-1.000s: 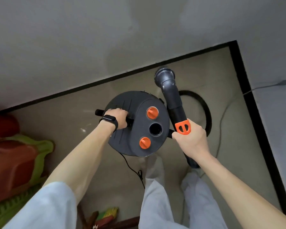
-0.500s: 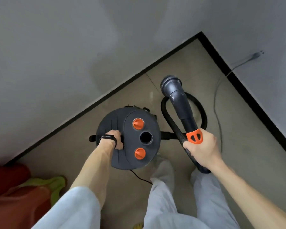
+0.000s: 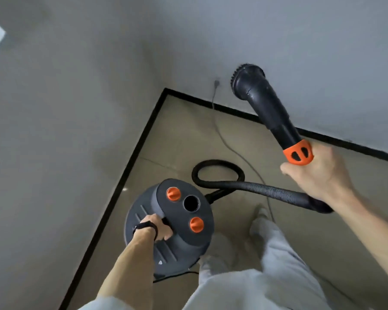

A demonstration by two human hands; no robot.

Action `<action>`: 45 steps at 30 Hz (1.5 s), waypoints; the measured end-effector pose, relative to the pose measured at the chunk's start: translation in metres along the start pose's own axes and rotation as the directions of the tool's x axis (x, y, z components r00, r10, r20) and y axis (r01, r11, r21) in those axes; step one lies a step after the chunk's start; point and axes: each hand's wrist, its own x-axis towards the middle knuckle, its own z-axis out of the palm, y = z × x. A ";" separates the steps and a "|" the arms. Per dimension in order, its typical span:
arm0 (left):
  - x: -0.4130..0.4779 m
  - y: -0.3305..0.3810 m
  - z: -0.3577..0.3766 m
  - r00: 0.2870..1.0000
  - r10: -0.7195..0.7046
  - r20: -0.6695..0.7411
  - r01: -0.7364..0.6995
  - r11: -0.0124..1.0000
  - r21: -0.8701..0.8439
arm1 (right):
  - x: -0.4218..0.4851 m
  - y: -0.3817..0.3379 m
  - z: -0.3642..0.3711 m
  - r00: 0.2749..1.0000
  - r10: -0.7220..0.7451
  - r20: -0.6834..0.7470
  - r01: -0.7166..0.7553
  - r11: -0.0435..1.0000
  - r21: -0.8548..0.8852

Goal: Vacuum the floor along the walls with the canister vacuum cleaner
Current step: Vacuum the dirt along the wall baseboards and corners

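Beside a room corner, seen from above, the left hand (image 3: pixel 158 228) has its grip curled round the carry handle on top of a round dark grey canister vacuum cleaner with two orange knobs (image 3: pixel 177 220). The canister is just beside the black skirting board (image 3: pixel 132 158); whether it is lifted or standing cannot be told. The right hand (image 3: pixel 318 175) has its grip closed round a black plastic suction tube with an orange collar (image 3: pixel 276 117). Its round brush head (image 3: pixel 248 79) is raised well off the beige tiled floor (image 3: pixel 184 135).

Likely risks: the looped black ribbed hose (image 3: pixel 269 189) and thin grey power cord (image 3: pixel 221 139) lie close to the legs in pale grey trousers (image 3: pixel 267 265) and could trip or snag. Carrying the canister far could tug the wall plug (image 3: pixel 216 84) loose.
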 end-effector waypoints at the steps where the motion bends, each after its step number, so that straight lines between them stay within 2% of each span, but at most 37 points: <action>1: -0.013 0.015 -0.001 1.000 0.011 -0.011 -0.010 1.000 0.008 | -0.003 0.013 -0.018 0.999 0.025 -0.032 -0.024 0.999 0.039; 4: -0.043 0.074 0.001 0.997 0.066 -0.027 -0.063 0.992 0.107 | -0.011 0.052 -0.076 0.987 0.096 -0.127 -0.072 0.981 0.179; 11: -0.085 0.224 0.008 0.974 0.207 -0.089 -0.164 0.923 0.348 | -0.020 0.118 -0.205 0.947 0.042 -0.319 0.052 0.958 0.281; 16: -0.114 0.337 0.013 0.943 0.331 -0.035 -0.275 0.835 0.477 | -0.027 0.188 -0.274 0.893 0.202 -0.402 -0.062 0.941 0.334; 21: -0.136 0.443 0.008 0.903 0.430 -0.017 -0.362 0.780 0.510 | -0.052 0.241 -0.308 0.776 0.369 -0.511 -0.185 0.908 0.375; 25: -0.155 0.520 0.024 0.859 0.506 0.071 -0.454 0.692 0.560 | -0.066 0.272 -0.332 0.656 0.474 -0.588 -0.260 0.873 0.413; 29: -0.166 0.586 0.052 0.838 0.540 0.079 -0.453 0.609 0.651 | -0.073 0.318 -0.355 0.576 0.530 -0.622 -0.277 0.843 0.462; 32: -0.163 0.642 0.071 0.843 0.534 0.066 -0.415 0.567 0.711 | -0.066 0.372 -0.371 0.521 0.615 -0.592 -0.304 0.782 0.544; 34: -0.164 0.677 0.084 0.842 0.536 0.057 -0.395 0.541 0.743 | -0.057 0.407 -0.376 0.520 0.635 -0.571 -0.296 0.761 0.577; 40: -0.171 0.762 0.144 0.836 0.548 0.036 -0.363 0.502 0.785 | -0.030 0.494 -0.412 0.598 0.630 -0.496 -0.313 0.753 0.579; 45: -0.148 0.804 0.173 0.843 0.536 0.056 -0.357 0.478 0.802 | -0.011 0.547 -0.431 0.632 0.623 -0.461 -0.297 0.745 0.598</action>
